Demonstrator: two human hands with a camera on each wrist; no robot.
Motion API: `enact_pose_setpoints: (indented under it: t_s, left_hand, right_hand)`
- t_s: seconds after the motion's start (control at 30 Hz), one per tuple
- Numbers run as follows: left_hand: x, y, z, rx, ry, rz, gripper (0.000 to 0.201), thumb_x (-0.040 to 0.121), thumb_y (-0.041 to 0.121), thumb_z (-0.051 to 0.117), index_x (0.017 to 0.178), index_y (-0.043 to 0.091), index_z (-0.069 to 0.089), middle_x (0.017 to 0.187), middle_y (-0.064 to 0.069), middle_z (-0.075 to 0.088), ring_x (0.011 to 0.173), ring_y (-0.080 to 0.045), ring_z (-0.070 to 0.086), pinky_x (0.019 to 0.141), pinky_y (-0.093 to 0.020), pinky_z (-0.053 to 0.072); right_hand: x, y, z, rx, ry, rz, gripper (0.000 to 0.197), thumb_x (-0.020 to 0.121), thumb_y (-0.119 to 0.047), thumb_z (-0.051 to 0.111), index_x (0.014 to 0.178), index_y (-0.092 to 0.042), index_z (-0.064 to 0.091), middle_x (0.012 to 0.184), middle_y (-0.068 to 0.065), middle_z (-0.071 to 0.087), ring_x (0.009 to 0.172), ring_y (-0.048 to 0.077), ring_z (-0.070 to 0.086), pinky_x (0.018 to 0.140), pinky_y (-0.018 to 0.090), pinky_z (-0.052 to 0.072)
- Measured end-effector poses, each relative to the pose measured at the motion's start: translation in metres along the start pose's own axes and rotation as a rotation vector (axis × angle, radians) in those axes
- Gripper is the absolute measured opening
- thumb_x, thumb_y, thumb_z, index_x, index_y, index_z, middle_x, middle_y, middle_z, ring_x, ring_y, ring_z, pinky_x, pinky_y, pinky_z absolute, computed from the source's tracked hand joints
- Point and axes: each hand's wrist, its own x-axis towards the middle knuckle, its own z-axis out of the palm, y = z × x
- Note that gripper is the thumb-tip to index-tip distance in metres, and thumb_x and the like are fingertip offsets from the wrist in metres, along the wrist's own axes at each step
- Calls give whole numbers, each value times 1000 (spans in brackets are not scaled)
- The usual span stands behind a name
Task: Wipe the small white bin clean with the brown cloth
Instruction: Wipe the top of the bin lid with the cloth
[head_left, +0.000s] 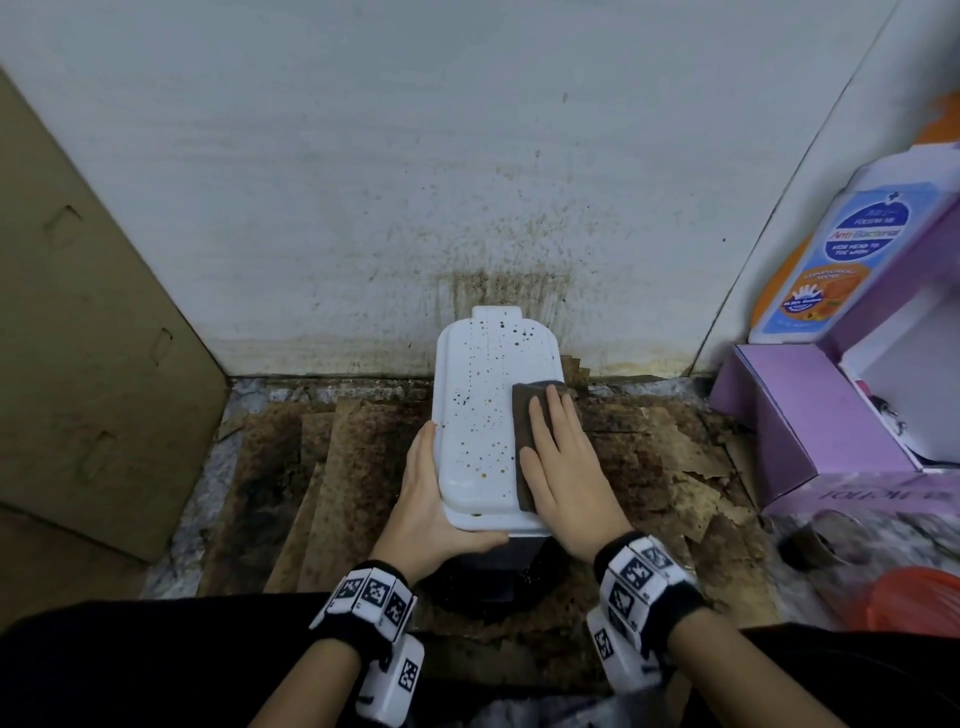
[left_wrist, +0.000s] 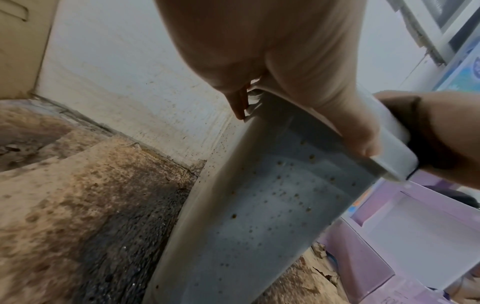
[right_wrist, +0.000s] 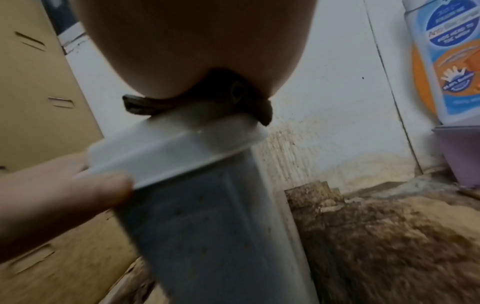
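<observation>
The small white bin (head_left: 480, 415) stands on the floor against the wall, its shut lid dotted with brown specks. Over the lid's right side lies the folded brown cloth (head_left: 522, 410), pressed flat under the straight fingers of my right hand (head_left: 558, 452). My left hand (head_left: 434, 499) grips the lid's near left corner, with the thumb along the front edge. In the left wrist view the speckled bin wall (left_wrist: 272, 205) runs down below that hand, and the cloth (left_wrist: 420, 131) shows at the lid's far edge. Seen from the right wrist, the cloth (right_wrist: 145, 106) is squeezed between palm and lid (right_wrist: 182, 144).
A stained white wall (head_left: 467, 208) rises right behind the bin. Dirty, torn cardboard (head_left: 337, 467) covers the floor around it. A tall brown cardboard box (head_left: 78, 338) stands at the left. Purple boxes (head_left: 800, 415) and a soap bottle (head_left: 857, 249) crowd the right.
</observation>
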Motion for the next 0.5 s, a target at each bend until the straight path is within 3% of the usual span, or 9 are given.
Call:
enact_pose_setpoints:
  t_s: [0.2,0.5]
  left_hand:
    - [-1,1,1,-25,16,-2,150,46,58,96,157,36,-3,163,18,6,151,-6,18,117,-45,36]
    - [-2,0,-1,-21,-2,-3,151,48,58,96,157,39,-8,164,21,0,152,-3,12,119,-47,33]
  right_hand:
    - [-49,-10,16,-31,116,-21,59,108,-33,28,160,-14,8,169,2,-7,155,15,-12,125,30,0]
    - [-12,3,-12,-45,-119,-47,64,109,-42,22,160,-16,-5,165,-1,-24,150,11,-27,124,30,-5]
